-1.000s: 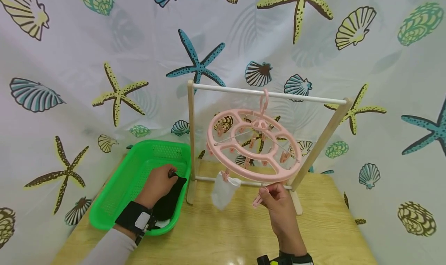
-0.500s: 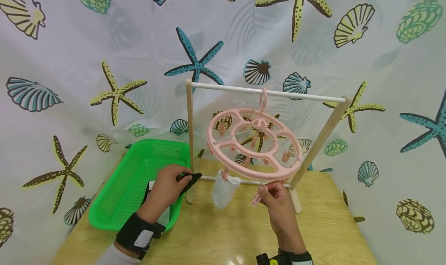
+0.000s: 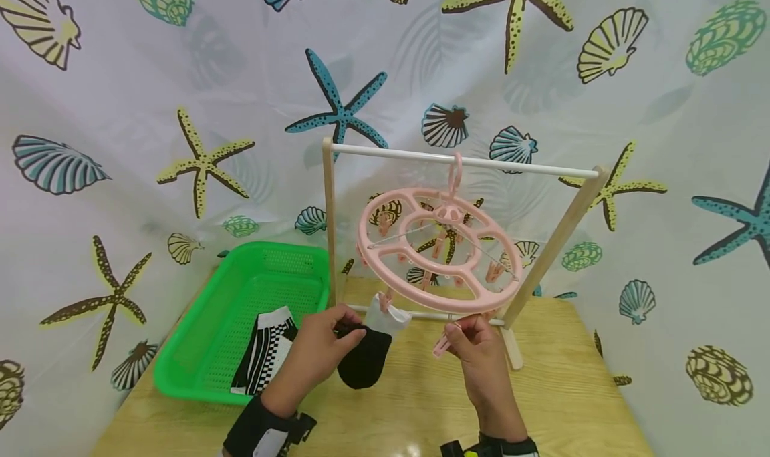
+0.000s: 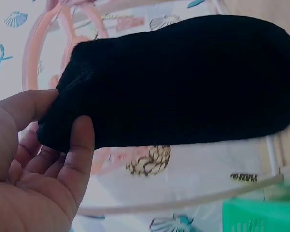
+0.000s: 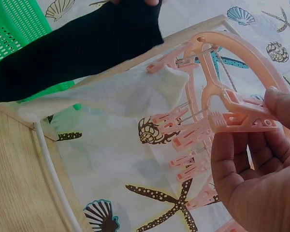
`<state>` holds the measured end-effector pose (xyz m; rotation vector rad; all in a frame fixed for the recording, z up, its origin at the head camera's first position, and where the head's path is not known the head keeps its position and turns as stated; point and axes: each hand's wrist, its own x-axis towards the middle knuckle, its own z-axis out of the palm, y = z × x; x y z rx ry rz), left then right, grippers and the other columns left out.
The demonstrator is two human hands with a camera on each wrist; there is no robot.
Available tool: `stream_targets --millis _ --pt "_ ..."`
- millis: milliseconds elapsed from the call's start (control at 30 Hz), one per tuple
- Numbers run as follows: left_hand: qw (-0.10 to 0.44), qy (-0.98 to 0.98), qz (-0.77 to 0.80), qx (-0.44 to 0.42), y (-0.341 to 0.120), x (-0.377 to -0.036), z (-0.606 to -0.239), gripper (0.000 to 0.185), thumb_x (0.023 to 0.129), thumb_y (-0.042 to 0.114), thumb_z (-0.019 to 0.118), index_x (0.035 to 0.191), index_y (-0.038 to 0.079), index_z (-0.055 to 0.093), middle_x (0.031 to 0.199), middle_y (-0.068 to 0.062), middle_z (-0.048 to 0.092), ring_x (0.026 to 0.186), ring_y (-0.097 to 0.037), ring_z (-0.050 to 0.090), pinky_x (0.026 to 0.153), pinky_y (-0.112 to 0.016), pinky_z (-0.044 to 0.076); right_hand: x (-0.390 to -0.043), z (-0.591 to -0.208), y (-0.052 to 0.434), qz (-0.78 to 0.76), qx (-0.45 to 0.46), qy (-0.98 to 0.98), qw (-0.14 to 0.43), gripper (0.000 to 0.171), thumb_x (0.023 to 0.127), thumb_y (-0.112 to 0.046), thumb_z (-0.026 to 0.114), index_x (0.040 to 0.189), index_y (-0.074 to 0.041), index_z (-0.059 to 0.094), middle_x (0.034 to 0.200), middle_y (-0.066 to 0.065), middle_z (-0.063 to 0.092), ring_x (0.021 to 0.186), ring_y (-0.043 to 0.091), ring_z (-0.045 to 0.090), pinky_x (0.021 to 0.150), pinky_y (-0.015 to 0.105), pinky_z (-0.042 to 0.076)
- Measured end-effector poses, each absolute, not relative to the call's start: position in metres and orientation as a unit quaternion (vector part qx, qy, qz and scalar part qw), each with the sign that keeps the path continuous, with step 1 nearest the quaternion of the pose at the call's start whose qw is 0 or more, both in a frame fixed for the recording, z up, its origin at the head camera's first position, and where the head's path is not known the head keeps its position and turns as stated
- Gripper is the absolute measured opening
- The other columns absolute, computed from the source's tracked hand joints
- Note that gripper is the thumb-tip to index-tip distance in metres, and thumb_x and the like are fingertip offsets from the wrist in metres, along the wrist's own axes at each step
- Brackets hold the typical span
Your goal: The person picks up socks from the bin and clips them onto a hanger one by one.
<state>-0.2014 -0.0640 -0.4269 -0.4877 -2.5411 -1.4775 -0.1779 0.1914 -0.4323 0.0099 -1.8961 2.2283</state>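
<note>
My left hand (image 3: 315, 350) pinches a black sock (image 3: 365, 360) near its opening, between thumb and fingers. The sock hangs toe-down, just in front of a white sock (image 3: 385, 318) that a pink clip holds. In the left wrist view the black sock (image 4: 183, 87) stretches away from the fingertips. My right hand (image 3: 484, 360) squeezes a pink clothespin (image 3: 442, 345) below the front rim of the round pink drying hanger (image 3: 442, 302). Seen from the right wrist, that clothespin (image 5: 244, 121) has its tips parted with no cloth between them, and the black sock (image 5: 72, 58) is to its left.
The hanger hooks over the white bar (image 3: 397, 152) of a wooden-legged rack. Several more pink clips (image 5: 191, 135) dangle from it. At left on the wooden table (image 3: 415, 410) stands a green basket (image 3: 180, 350) with black-and-white patterned socks (image 3: 267, 350). A shell-print sheet (image 3: 252, 76) hangs behind.
My left hand has lifted the black sock out of the green basket and carried it right, beside the white sock. The patterned socks are uncovered. My right hand stays on the clothespin.
</note>
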Motion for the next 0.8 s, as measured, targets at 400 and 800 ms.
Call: stream_targets --millis 400,800 --pt "0.028 -0.817 -0.524 -0.239 -0.020 -0.196 -0.448 0.009 0.090 0.008 0.073 0.094 0.014 0.067 0.090 0.006 0.068 0.084 -0.012 0.062 0.070 -0.029 0.050 -0.177 -0.433 0.186 0.756 0.019 -0.645 0.107 0.018 0.097 -0.002 0.062 0.097 0.010 0.049 0.084 0.007 0.061 0.070 0.014 0.066 0.073 0.030 0.056" --pt "0.037 -0.789 -0.552 -0.267 0.009 -0.194 -0.450 0.011 0.090 0.007 0.072 0.094 0.016 0.067 0.090 0.009 0.068 0.082 -0.005 0.062 0.071 -0.026 0.051 -0.175 -0.431 0.185 0.746 0.024 -0.657 0.107 0.007 0.098 0.006 0.055 0.093 0.001 0.052 0.082 0.002 0.061 0.073 0.012 0.064 0.076 0.027 0.054"
